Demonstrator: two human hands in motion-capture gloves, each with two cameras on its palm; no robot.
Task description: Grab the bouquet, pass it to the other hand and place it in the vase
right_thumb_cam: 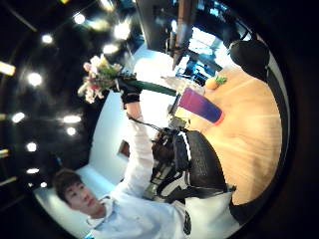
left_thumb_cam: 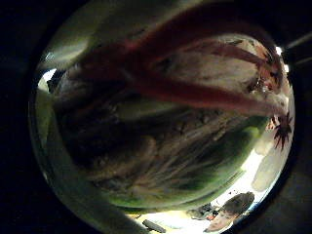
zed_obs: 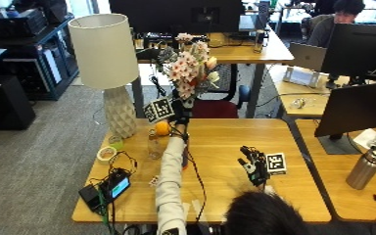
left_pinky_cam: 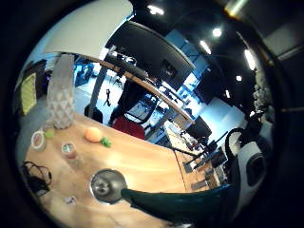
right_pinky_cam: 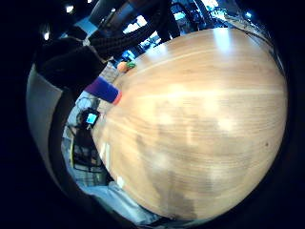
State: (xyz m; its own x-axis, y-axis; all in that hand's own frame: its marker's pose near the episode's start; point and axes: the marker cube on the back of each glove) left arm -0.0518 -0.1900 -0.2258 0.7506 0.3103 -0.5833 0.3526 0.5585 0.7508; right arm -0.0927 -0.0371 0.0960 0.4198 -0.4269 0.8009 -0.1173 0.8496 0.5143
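The black-gloved left hand [zed_obs: 178,113] grips the pink-and-white flower bouquet [zed_obs: 188,68] by its stems, held upright, blooms topmost, above the wooden table [zed_obs: 305,147], while the right hand [zed_obs: 254,166] hovers open-fingered.

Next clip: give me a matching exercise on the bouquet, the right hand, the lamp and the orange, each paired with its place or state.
Things:
1. bouquet
2. right hand
3. lamp
4. orange

Places or states:
A. open above the table, holding nothing
B. stands at the table's far left corner
C. held up in the left hand
D. lies on the table beside the lamp's base

Pairs: 1-C, 2-A, 3-B, 4-D
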